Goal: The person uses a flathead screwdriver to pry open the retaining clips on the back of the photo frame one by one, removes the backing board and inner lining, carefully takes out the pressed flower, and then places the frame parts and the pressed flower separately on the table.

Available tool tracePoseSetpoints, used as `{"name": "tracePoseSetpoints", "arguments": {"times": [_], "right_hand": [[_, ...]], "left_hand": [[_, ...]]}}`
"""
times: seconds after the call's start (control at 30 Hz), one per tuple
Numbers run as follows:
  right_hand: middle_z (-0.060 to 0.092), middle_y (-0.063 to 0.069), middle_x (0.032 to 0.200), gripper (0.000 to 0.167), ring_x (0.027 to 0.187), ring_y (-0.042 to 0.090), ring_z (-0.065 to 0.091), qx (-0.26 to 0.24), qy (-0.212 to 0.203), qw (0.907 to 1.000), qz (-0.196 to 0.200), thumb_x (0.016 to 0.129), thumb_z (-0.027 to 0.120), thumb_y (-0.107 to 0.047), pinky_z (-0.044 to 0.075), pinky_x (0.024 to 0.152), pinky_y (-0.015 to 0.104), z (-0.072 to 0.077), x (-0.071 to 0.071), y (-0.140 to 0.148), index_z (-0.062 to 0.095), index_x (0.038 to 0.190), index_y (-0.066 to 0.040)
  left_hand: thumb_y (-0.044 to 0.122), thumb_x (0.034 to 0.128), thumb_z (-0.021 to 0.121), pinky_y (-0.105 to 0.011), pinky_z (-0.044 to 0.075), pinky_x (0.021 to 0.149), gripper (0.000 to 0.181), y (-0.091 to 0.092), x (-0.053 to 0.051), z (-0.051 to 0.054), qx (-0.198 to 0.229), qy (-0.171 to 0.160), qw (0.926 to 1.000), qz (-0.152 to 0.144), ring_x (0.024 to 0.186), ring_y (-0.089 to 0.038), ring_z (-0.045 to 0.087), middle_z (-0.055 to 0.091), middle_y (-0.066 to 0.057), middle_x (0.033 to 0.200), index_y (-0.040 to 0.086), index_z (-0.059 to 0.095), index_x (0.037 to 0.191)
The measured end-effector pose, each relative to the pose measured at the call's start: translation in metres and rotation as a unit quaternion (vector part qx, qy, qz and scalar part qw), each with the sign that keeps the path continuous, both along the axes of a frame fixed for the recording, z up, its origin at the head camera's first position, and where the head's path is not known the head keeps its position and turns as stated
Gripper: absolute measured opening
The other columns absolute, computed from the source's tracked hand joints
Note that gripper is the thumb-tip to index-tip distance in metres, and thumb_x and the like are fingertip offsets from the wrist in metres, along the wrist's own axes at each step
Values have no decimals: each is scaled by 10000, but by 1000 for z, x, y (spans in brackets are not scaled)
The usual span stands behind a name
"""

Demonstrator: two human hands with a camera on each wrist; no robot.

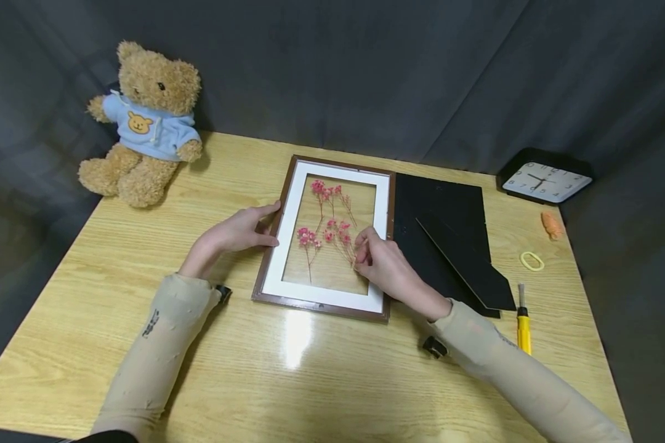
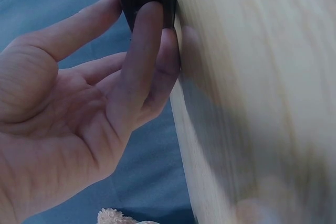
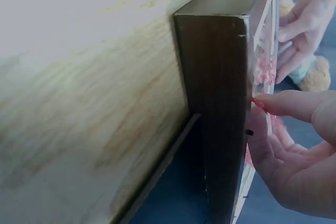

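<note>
A brown picture frame [image 1: 321,307] with a white mat lies flat on the table. Inside its opening are several sprigs of pink dried flowers [image 1: 306,237]. My left hand [image 1: 234,231] rests against the frame's left side, its fingertips touching the brown edge; the left wrist view shows those fingers [image 2: 142,51] on the dark side of the frame. Over the lower right of the opening, my right hand [image 1: 385,261] pinches the stem end of a dried flower sprig [image 1: 340,237] between thumb and forefinger. In the right wrist view a small red bit [image 3: 259,102] shows at the fingertips.
A black backing board [image 1: 438,197] with a stand leg [image 1: 471,271] lies right of the frame. Farther right are a black clock [image 1: 548,183], an orange object [image 1: 551,226], a yellow ring [image 1: 532,261] and a yellow-handled tool [image 1: 523,332]. A teddy bear [image 1: 149,132] sits at the back left.
</note>
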State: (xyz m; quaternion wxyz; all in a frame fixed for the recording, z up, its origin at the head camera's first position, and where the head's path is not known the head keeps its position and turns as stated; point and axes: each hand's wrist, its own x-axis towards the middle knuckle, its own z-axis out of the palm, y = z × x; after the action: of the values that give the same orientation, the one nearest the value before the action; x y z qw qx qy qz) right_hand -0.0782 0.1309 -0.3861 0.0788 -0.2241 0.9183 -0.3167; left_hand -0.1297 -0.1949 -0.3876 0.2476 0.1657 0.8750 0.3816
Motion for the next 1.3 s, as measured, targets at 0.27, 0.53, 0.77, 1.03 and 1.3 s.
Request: {"name": "tracePoseSetpoints", "arguments": {"times": [0.27, 0.53, 0.77, 1.03, 1.3], "right_hand": [[724, 38, 854, 265, 757, 168, 662, -389, -425, 9975, -404, 924, 790, 50, 510, 610, 246, 19, 0, 12, 649, 1147, 41], [717, 61, 879, 177, 745, 175, 690, -882, -675, 9914, -695, 931, 800, 46, 592, 641, 257, 38, 21, 42, 697, 1074, 22], [720, -11, 827, 128, 714, 123, 674, -438, -603, 9936, -844, 929, 799, 41, 549, 609, 232, 48, 57, 79, 718, 1015, -9], [675, -55, 740, 105, 622, 86, 658, -478, -1051, 9882, -1009, 930, 794, 55, 548, 576, 253, 29, 105, 118, 715, 954, -10], [647, -42, 782, 97, 632, 73, 596, 55, -1749, 9751, -1364, 938, 807, -5, 527, 591, 235, 3, 133, 140, 727, 984, -36]], "left_hand": [[61, 986, 772, -425, 531, 924, 898, 0, 0, 0, 6, -45, 10000, 8, 1103, -330, 643, 334, -295, 1674, -68, 200, 1665], [64, 983, 772, -418, 533, 923, 903, 1, 3, -1, 73, -109, 9999, 23, 1088, -321, 635, 361, -297, 1659, -65, 196, 1667], [65, 981, 773, -373, 527, 832, 907, 0, 1, 0, 80, -72, 9999, 25, 969, -277, 611, 415, -291, 1627, -63, 195, 1668], [68, 989, 768, -335, 513, 754, 905, -1, 1, 1, 74, -156, 9998, 33, 864, -232, 577, 622, -253, 1278, -49, 189, 1675], [101, 1009, 757, -434, 509, 928, 891, 0, 2, 3, -4, -129, 9999, 13, 1091, -321, 619, 426, -282, 1620, -37, 186, 1680]]}}
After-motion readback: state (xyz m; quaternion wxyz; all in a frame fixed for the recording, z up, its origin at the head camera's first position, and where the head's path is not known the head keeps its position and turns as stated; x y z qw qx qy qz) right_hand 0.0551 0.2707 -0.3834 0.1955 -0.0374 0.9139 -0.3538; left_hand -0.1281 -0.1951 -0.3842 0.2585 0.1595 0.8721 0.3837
